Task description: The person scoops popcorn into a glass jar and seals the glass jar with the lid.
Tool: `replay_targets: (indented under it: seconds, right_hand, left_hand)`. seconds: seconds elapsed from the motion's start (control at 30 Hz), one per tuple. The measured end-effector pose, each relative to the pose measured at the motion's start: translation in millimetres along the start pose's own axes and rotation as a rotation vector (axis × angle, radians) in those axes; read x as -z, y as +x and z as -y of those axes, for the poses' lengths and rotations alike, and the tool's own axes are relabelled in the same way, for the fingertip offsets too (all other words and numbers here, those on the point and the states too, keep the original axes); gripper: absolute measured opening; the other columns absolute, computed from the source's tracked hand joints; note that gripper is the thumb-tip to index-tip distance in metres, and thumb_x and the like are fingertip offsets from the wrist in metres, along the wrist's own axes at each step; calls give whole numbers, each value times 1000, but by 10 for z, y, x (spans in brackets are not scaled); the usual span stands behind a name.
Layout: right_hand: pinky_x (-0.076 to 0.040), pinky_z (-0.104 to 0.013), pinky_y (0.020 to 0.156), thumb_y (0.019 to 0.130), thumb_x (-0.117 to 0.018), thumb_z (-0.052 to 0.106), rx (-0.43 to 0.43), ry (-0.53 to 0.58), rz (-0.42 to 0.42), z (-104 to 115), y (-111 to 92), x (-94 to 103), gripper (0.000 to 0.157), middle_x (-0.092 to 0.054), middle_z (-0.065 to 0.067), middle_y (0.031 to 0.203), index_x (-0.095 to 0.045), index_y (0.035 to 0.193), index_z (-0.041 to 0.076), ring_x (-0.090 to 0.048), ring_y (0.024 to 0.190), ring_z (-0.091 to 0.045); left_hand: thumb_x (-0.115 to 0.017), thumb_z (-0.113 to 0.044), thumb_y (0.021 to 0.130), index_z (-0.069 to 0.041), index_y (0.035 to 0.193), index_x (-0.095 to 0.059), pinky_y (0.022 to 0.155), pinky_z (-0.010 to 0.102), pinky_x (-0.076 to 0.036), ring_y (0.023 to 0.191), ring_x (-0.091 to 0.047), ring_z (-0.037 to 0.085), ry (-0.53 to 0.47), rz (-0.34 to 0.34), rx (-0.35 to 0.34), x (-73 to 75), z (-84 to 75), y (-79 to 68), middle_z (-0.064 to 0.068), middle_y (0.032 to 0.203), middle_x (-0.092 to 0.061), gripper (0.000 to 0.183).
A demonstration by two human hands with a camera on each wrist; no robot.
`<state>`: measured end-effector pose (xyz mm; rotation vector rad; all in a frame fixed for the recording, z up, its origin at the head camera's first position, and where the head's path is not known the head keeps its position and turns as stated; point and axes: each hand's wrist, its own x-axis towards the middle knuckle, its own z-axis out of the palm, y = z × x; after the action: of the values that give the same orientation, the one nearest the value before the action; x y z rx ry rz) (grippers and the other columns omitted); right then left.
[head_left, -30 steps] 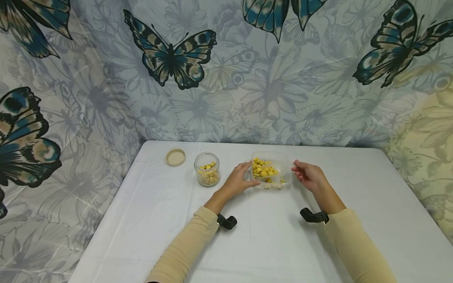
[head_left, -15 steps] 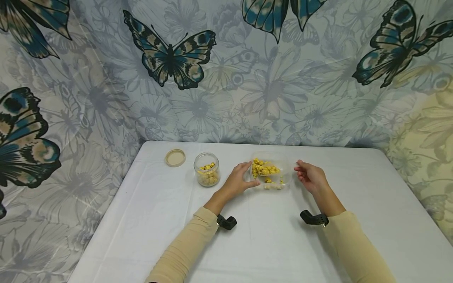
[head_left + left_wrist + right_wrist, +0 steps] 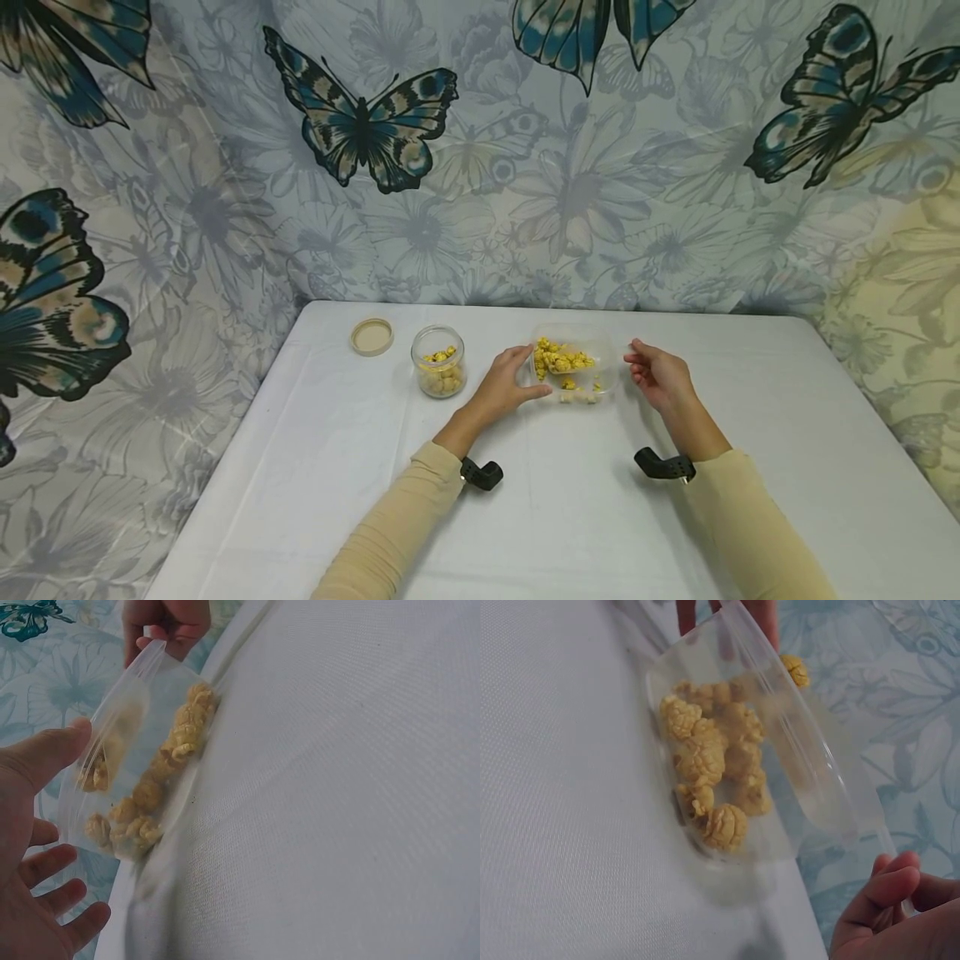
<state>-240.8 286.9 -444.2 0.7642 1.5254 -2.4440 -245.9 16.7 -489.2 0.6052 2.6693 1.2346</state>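
Note:
A clear plastic container [image 3: 604, 388] of yellow popcorn [image 3: 561, 357] stands toward the back of the table. My left hand [image 3: 504, 383] holds its left end, thumb toward the near side and fingers toward the far side. On the container's right, my right hand [image 3: 658, 375] pinches the thin handle of what looks like a clear plastic spoon [image 3: 889, 838]. The spoon's see-through bowl reaches over the rim among the popcorn, its outline partly lost behind the cloudy wall. In the left wrist view, several popcorn pieces [image 3: 187, 727] lie along the container's bottom.
Left of the container stands an open glass jar [image 3: 439, 382], partly filled with popcorn. A round beige lid [image 3: 372, 337] lies at the back left. White cloth covers the table [image 3: 555, 517]; a butterfly-patterned fabric [image 3: 480, 233] hangs behind it.
My right hand has shifted slightly to the right, and the popcorn heap in the container has shifted a little with it. The left hand stays in place.

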Motion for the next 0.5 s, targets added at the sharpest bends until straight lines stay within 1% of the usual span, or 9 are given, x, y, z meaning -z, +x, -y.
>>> replay_targets:
  seconds: [0.2, 0.5]
  right_hand:
    - [-45, -17, 45, 99, -55, 16, 10, 18, 6, 1, 1, -4, 28, -66, 1, 60, -66, 74, 13, -53, 49, -7]
    - [-46, -17, 46, 99, -55, 17, 23, 23, 5, 17, -24, 1, 21, -65, 1, 63, -66, 82, 13, -53, 51, -7]
  left_hand:
    - [-73, -41, 86, -13, 153, -33, 116, 46, -35, 143, -34, 30, -3, -3, 2, 5, -6, -4, 10, 153, -38, 82]
    - [-73, -41, 86, -12, 152, -34, 116, 46, -35, 143, -34, 31, -11, -11, 0, -7, -5, -10, 11, 153, -38, 82]
